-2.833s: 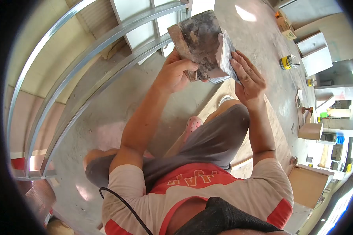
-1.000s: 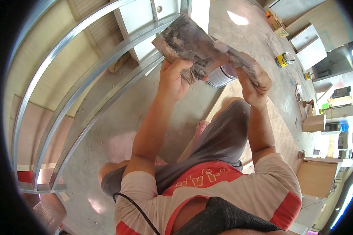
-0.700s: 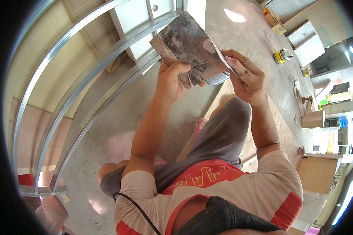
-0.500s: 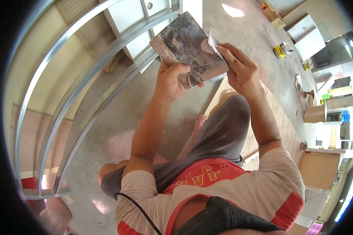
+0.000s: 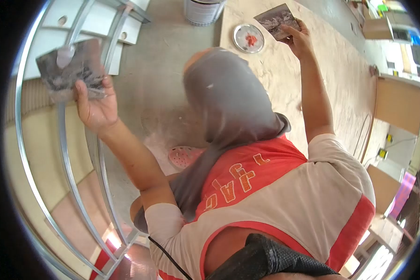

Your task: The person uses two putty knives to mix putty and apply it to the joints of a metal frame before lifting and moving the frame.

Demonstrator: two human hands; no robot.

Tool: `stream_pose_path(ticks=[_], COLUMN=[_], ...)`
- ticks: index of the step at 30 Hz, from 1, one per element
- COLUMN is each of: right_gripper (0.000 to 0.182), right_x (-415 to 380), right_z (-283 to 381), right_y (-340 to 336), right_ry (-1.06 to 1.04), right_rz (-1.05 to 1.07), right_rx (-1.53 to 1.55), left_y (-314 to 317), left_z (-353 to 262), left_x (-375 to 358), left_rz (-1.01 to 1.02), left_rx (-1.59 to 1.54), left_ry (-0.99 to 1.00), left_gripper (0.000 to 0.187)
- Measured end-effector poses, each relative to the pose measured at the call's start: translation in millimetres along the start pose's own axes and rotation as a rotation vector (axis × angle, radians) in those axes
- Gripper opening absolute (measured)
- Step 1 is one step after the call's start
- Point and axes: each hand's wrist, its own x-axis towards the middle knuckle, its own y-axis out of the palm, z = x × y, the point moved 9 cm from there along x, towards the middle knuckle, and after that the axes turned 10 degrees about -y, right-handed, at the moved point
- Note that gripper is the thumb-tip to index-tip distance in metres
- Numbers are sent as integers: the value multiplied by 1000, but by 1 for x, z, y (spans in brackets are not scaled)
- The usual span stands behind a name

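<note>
My left hand point(image 5: 96, 105) is raised to the left and grips a dirty, putty-smeared flat board point(image 5: 70, 69) with a pale blob near its top edge. My right hand point(image 5: 299, 40) is stretched far forward over a plywood sheet point(image 5: 326, 79) and holds a smaller stained scraper blade point(image 5: 276, 19). Just left of that blade lies a round metal lid point(image 5: 248, 38) with red paste in it. My bent knee in grey shorts point(image 5: 228, 98) sits between the two hands.
A metal can point(image 5: 201, 9) stands at the top edge beyond the lid. Curved metal frame rails point(image 5: 65, 154) and white panels point(image 5: 46, 39) run along the left. A pink clog point(image 5: 184, 156) is on the concrete floor. Wooden cabinets point(image 5: 399, 102) stand at the right.
The hands have separated: the left swung the board out to the left, the right carried the scraper forward over the plywood near the lid. The view has tilted down and turned.
</note>
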Motion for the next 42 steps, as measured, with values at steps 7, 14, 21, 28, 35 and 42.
stream_pose_path(ticks=[7, 14, 21, 28, 35, 42], right_gripper=[33, 43, 44, 44, 44, 44], right_x=[-1, -5, -7, -11, -16, -2], right_z=[-64, -153, -168, -186, -190, -180], right_y=[-44, -27, -19, -17, -22, -49], right_ry=[-326, -137, -88, -10, 5, 118], right_rz=[266, 549, 535, 619, 639, 511], right_rx=[-1078, -1256, -1329, -1467, -1452, -1402], left_y=[-35, -30, -39, -40, -36, -28], left_z=[40, 62, 91, 105, 118, 126], left_x=[8, 26, 31, 26, 26, 28], left_rz=[-240, -313, -376, -432, -398, -400], left_rx=[261, 262, 289, 323, 285, 320], left_ry=[-86, -149, -217, -264, -307, -332], left_gripper=[52, 61, 56, 52, 50, 49])
